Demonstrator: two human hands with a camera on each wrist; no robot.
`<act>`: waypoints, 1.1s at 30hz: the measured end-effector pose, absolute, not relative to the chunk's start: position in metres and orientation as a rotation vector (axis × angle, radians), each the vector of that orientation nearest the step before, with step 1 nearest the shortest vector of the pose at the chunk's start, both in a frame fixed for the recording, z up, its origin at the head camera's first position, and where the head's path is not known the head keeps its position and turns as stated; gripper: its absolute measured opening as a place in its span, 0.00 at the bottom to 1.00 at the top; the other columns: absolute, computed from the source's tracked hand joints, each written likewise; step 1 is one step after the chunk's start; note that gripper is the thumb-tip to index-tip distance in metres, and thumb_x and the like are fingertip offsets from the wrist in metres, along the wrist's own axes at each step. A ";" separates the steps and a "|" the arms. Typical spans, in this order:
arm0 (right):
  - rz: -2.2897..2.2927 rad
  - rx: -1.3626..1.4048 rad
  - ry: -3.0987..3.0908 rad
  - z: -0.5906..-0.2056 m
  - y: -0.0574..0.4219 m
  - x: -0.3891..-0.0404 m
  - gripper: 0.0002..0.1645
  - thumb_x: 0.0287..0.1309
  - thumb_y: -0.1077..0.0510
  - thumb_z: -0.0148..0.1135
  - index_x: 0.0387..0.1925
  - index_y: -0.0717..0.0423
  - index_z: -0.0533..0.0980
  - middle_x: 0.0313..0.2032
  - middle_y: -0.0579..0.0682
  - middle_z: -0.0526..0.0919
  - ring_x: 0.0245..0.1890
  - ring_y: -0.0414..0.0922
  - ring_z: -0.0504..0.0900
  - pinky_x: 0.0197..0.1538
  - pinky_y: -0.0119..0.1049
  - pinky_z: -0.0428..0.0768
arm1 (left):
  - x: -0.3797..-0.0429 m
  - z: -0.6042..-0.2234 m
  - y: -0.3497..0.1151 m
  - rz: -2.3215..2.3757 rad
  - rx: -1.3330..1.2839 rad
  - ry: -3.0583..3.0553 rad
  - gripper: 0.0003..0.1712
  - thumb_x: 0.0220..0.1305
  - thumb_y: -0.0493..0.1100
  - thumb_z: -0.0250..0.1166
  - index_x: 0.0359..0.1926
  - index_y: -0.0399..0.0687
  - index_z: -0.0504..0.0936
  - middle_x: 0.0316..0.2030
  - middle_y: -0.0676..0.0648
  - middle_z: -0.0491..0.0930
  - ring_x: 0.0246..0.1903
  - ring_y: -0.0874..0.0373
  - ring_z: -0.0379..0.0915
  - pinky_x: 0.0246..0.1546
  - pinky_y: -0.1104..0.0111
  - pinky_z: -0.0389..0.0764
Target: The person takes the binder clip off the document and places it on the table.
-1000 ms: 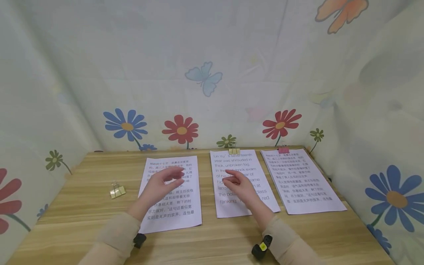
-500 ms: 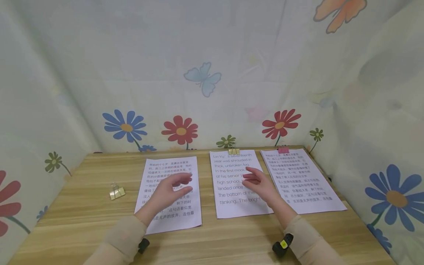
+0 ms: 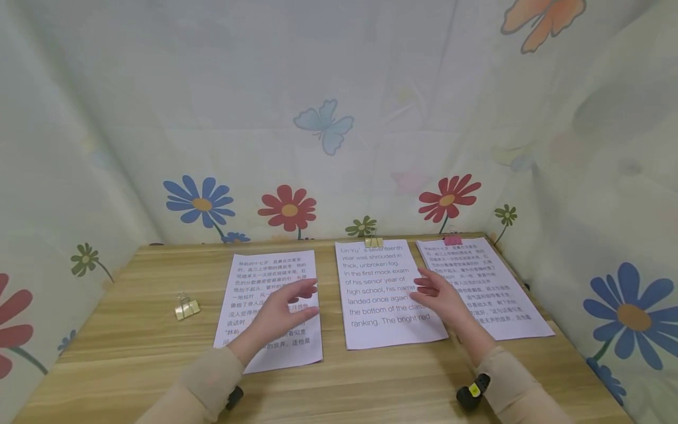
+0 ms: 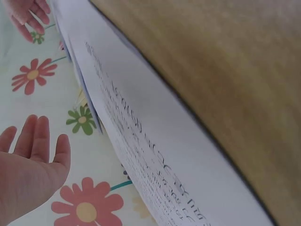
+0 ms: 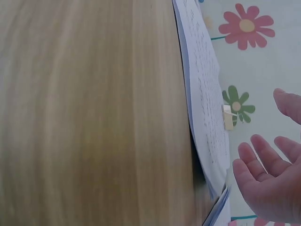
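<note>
My left hand (image 3: 283,312) hovers over the left stack of printed paper (image 3: 265,268), which has Chinese text and no clip on its top edge. In the left wrist view the same hand (image 4: 35,165) has its fingers spread and relaxed. Over the gap between the middle stack (image 3: 371,294) with English text and the right stack (image 3: 508,306) with Chinese text is my right hand (image 3: 445,300). Its loosely bent fingers (image 5: 265,165) hold nothing. A gold binder clip (image 3: 374,242) grips the middle stack's top edge, and a pink binder clip (image 3: 453,239) the right one's.
Left of the paper, a loose gold binder clip (image 3: 188,308) lies on the wooden table (image 3: 132,353). A white curtain (image 3: 238,88) printed with flowers and butterflies encloses the table at the back and both sides. Each wrist wears a black camera (image 3: 471,394).
Both hands have shifted right, the right hand farther, from over the middle stack to its right edge. The left hand stays over the left stack. Stacks and clips keep their places.
</note>
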State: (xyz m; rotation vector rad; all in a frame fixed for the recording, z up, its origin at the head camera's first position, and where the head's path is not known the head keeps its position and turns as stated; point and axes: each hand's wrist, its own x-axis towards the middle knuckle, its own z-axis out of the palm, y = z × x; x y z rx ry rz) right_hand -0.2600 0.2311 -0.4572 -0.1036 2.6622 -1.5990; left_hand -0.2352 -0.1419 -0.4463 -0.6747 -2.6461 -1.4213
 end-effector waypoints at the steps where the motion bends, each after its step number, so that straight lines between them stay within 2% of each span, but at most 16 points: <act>1: -1.587 -0.095 2.669 -0.457 0.233 -0.260 0.43 0.62 0.58 0.67 0.73 0.61 0.58 0.63 0.65 0.73 0.62 0.59 0.73 0.63 0.51 0.72 | -0.235 -0.446 -0.141 -1.427 -0.674 -2.648 0.34 0.60 0.44 0.73 0.67 0.51 0.73 0.56 0.49 0.80 0.55 0.55 0.76 0.58 0.51 0.74; 7: -1.551 -0.064 2.660 -0.458 0.246 -0.257 0.46 0.61 0.58 0.68 0.74 0.61 0.56 0.65 0.67 0.68 0.64 0.62 0.70 0.64 0.54 0.70 | -0.232 -0.448 -0.135 -1.442 -0.684 -2.659 0.36 0.58 0.48 0.74 0.67 0.52 0.73 0.57 0.52 0.80 0.56 0.56 0.75 0.58 0.52 0.73; 12: -1.534 -0.041 2.651 -0.462 0.254 -0.257 0.47 0.60 0.59 0.69 0.75 0.59 0.56 0.67 0.68 0.66 0.65 0.62 0.69 0.64 0.53 0.71 | -0.231 -0.451 -0.131 -1.429 -0.759 -2.639 0.36 0.59 0.45 0.74 0.67 0.48 0.72 0.57 0.50 0.80 0.56 0.54 0.75 0.57 0.48 0.74; 18: -1.495 -0.040 2.660 -0.466 0.258 -0.258 0.48 0.58 0.59 0.70 0.74 0.61 0.55 0.66 0.69 0.66 0.64 0.63 0.68 0.64 0.55 0.70 | -0.230 -0.454 -0.127 -1.425 -0.841 -2.610 0.37 0.59 0.43 0.74 0.68 0.47 0.71 0.57 0.49 0.80 0.55 0.52 0.75 0.55 0.47 0.74; 26: -1.412 -0.013 2.700 -0.474 0.259 -0.261 0.49 0.57 0.59 0.71 0.74 0.63 0.56 0.64 0.69 0.69 0.62 0.63 0.71 0.62 0.55 0.71 | -0.231 -0.458 -0.121 -1.402 -0.883 -2.633 0.36 0.59 0.46 0.73 0.67 0.46 0.72 0.57 0.45 0.79 0.55 0.52 0.75 0.55 0.49 0.74; 33: -1.384 0.007 2.710 -0.477 0.258 -0.265 0.49 0.56 0.60 0.71 0.73 0.63 0.56 0.63 0.68 0.70 0.60 0.61 0.72 0.62 0.55 0.71 | -0.230 -0.458 -0.117 -1.388 -0.905 -2.629 0.36 0.59 0.46 0.74 0.66 0.41 0.73 0.57 0.43 0.80 0.55 0.52 0.76 0.55 0.50 0.75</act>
